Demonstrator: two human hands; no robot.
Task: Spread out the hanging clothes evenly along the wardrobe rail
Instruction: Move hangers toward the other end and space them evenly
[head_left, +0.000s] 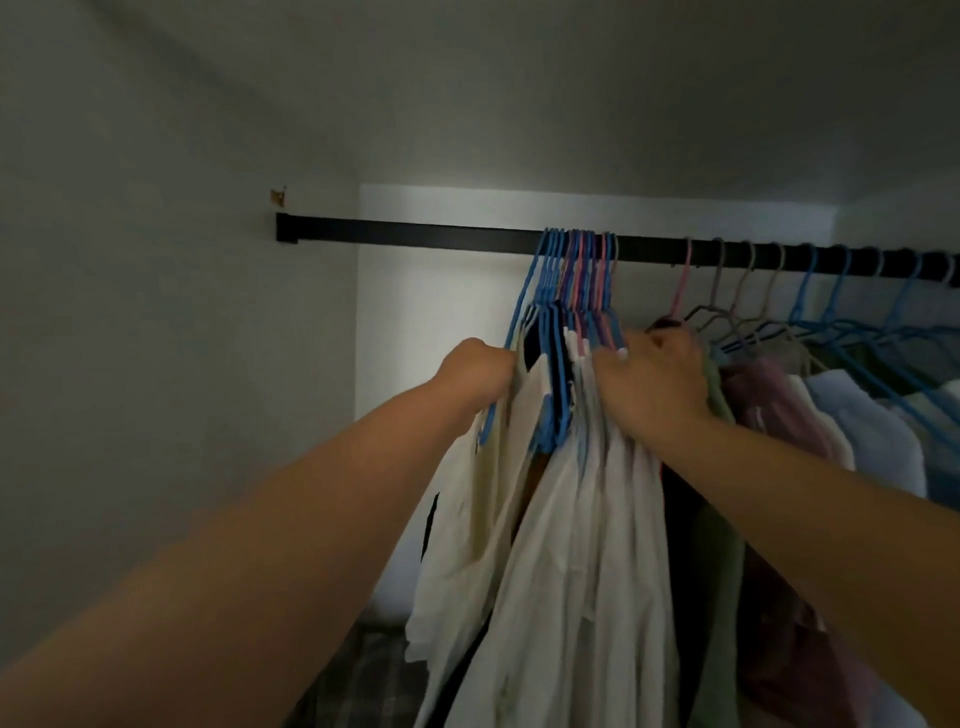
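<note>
A black wardrobe rail (415, 236) runs from the left wall to the right edge. A tight bunch of blue, pink and purple hangers (576, 275) hangs at its middle, carrying cream and white clothes (571, 519). My left hand (480, 366) grips the leftmost blue hanger and its cream garment at the bunch's left side. My right hand (654, 376) grips the clothes at the bunch's right side, fingers curled into the fabric. To the right, more hangers (810, 291) sit spaced along the rail with pink, green and pale blue clothes (857, 421).
The rail's left stretch, from the wall bracket (287, 228) to the bunch, carries no hangers. A grey side wall (156, 364) closes the left. Dark checked fabric (363, 670) lies low on the wardrobe floor. The wardrobe ceiling is close above the rail.
</note>
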